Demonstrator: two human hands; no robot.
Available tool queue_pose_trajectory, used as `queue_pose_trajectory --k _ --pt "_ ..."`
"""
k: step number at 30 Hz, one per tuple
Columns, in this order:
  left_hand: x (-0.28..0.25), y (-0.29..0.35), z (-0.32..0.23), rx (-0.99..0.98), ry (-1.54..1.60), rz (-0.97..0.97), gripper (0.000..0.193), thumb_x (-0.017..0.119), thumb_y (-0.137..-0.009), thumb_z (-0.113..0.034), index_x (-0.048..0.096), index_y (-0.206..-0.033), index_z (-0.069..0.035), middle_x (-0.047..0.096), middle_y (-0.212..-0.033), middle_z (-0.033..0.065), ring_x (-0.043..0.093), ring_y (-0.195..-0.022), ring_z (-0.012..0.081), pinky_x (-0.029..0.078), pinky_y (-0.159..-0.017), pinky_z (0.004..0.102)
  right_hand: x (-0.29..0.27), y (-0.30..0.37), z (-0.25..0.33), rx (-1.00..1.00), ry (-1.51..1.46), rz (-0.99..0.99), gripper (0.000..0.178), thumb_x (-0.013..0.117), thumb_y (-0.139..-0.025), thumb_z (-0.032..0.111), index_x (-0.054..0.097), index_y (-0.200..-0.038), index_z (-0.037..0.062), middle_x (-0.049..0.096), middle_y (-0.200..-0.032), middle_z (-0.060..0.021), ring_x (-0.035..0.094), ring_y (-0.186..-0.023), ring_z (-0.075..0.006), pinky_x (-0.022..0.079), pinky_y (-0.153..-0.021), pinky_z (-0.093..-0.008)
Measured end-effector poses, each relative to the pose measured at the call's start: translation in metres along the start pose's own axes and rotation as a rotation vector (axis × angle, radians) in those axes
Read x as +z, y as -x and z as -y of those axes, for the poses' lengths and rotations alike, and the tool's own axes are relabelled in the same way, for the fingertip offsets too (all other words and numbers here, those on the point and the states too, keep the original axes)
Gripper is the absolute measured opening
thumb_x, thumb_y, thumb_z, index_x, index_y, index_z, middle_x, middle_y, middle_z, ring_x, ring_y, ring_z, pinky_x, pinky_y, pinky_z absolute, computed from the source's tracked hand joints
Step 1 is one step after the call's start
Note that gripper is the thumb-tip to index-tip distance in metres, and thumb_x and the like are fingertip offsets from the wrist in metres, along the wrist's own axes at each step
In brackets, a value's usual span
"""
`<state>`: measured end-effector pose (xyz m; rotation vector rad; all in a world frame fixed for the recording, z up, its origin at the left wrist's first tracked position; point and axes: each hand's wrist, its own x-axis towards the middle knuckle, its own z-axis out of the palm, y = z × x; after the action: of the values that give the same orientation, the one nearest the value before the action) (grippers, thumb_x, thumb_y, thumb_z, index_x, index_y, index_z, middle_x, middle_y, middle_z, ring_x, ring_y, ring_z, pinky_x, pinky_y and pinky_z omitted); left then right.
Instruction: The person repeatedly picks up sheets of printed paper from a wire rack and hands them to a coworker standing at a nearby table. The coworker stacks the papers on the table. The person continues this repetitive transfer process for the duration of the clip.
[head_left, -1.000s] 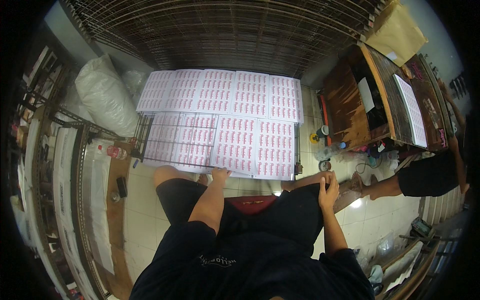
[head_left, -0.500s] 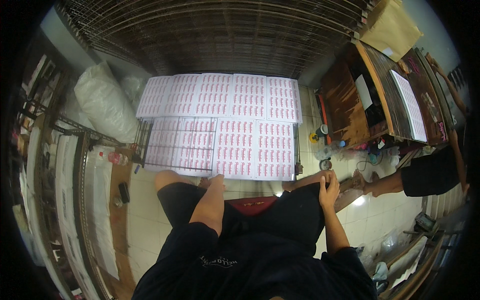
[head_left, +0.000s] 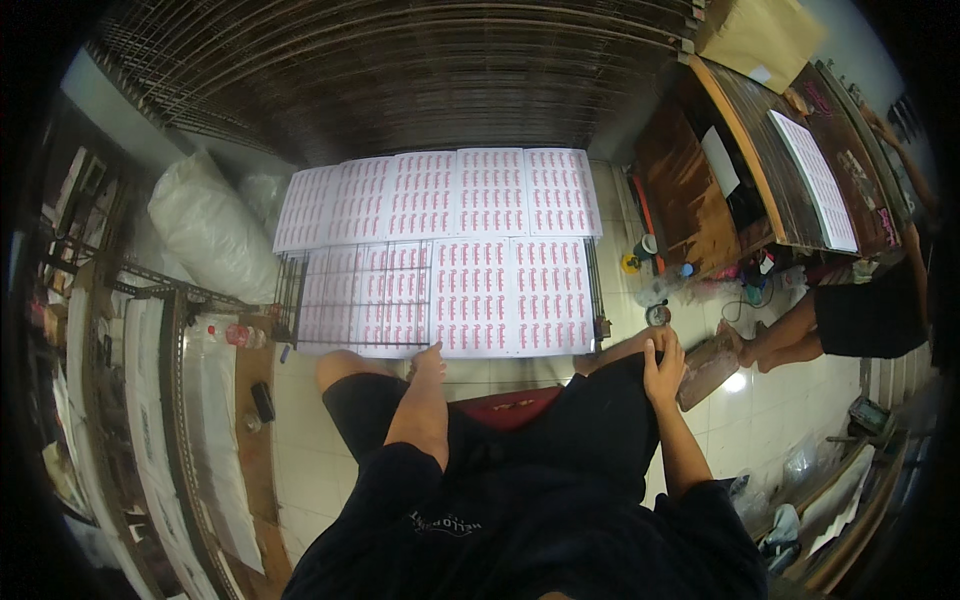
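Observation:
White sheets printed with rows of small red marks [head_left: 490, 195] lie in two rows on a wire drying rack [head_left: 285, 300]. At the near left of the rack, bare wires cross over the sheets seen beneath them. My left hand [head_left: 428, 365] is at the rack's front edge, by the near left corner of a printed sheet [head_left: 472, 300]. Its fingers look closed there; what they grip, if anything, is hidden. My right hand [head_left: 664, 370] lies on my right knee, fingers stretched out and holding nothing.
Stacked wire shelves [head_left: 400, 80] rise behind the sheets. A plastic-wrapped bundle [head_left: 205, 230] and shelving stand left. On the right, a wooden cabinet [head_left: 700, 180] bears another printed sheet [head_left: 815, 180]. Another person's legs [head_left: 790, 335] show beyond my right knee.
The whole view has shifted slightly. My left hand stays by the same sheet corner with a small change in its pose. My right hand still rests on the knee; the sheets lie as before.

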<state>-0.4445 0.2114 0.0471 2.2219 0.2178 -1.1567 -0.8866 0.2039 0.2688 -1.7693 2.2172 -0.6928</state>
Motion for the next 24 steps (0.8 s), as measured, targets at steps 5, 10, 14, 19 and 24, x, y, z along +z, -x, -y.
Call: queue_pose_trajectory --k 5,10,14,19,24 --pt "-0.009 0.014 -0.001 0.437 -0.083 -0.526 0.036 0.068 -0.075 -0.036 0.064 -0.089 -0.004 0.063 -0.081 0.0137 0.061 -0.074 0.0277 0.05 -0.064 0.0383 -0.002 0.0 0.007 -0.032 -0.014 -0.021 0.051 0.05 -0.087 0.039 0.044 -0.125 0.0053 0.045 -0.129 -0.0129 0.04 -0.119 -0.0313 0.029 -0.097 -0.0446" --pt "-0.023 0.106 -0.048 0.693 0.22 -0.538 0.044 0.059 -0.082 -0.04 0.061 -0.083 0.005 0.059 -0.076 0.0167 0.054 -0.064 0.0258 0.044 -0.061 0.0393 -0.002 -0.001 0.0 -0.008 -0.018 -0.013 0.052 0.051 -0.086 0.04 0.046 -0.122 0.0016 0.045 -0.127 -0.0175 0.04 -0.118 -0.035 0.03 -0.097 -0.0453" --pt "-0.013 0.083 -0.046 0.686 0.23 -0.42 0.048 0.056 -0.084 -0.047 0.064 -0.085 0.0 0.061 -0.069 0.0148 0.057 -0.064 0.0275 0.045 -0.062 0.0376 -0.001 0.001 -0.005 0.03 -0.003 0.0 0.056 0.051 -0.085 0.043 0.048 -0.118 -0.0019 0.045 -0.123 -0.0237 0.04 -0.117 -0.0379 0.029 -0.096 -0.0464" --pt "0.014 0.063 -0.03 0.71 0.103 0.379 0.042 0.064 -0.082 -0.031 0.055 -0.109 -0.001 0.06 -0.078 0.0085 0.057 -0.068 0.0148 0.044 -0.056 0.0248 0.002 -0.002 -0.002 -0.058 -0.045 -0.102 0.053 0.053 -0.084 0.043 0.05 -0.117 0.0019 0.049 -0.121 -0.0195 0.044 -0.114 -0.0356 0.033 -0.093 -0.0443" --pt "0.005 0.195 -0.067 0.621 -0.117 0.737 0.051 0.066 -0.081 -0.021 0.045 -0.123 -0.002 0.059 -0.095 0.0089 0.055 -0.084 0.0139 0.044 -0.07 0.0266 -0.009 -0.004 -0.006 0.039 -0.332 -0.179 0.044 0.058 -0.082 0.026 0.05 -0.119 0.0047 0.05 -0.119 -0.0142 0.05 -0.108 -0.0299 0.04 -0.088 -0.0389"
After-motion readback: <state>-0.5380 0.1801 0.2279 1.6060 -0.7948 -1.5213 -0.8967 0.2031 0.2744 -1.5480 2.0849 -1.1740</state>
